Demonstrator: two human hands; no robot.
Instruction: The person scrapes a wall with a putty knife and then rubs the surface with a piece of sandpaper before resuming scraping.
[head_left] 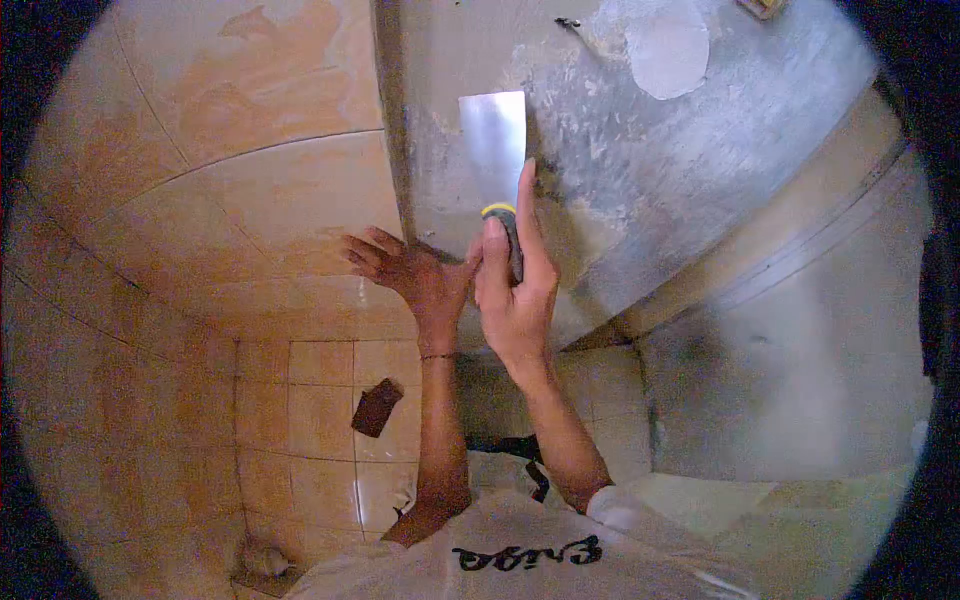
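My right hand (515,290) grips a putty knife (495,150) by its yellow-and-black handle, index finger stretched along the blade's side. The wide steel blade lies flat against a grey plastered wall (640,170) near its corner edge. My left hand (405,268) rests open against the tiled wall (250,200) right beside that corner, fingers spread to the left, holding nothing. A thin bracelet circles the left wrist.
Orange-brown tiles cover the left wall and the floor (320,420). A dark flat object (377,407) lies on the floor tiles. A smooth light patch (668,48) shows high on the grey plaster. A pale surface (800,370) fills the right side.
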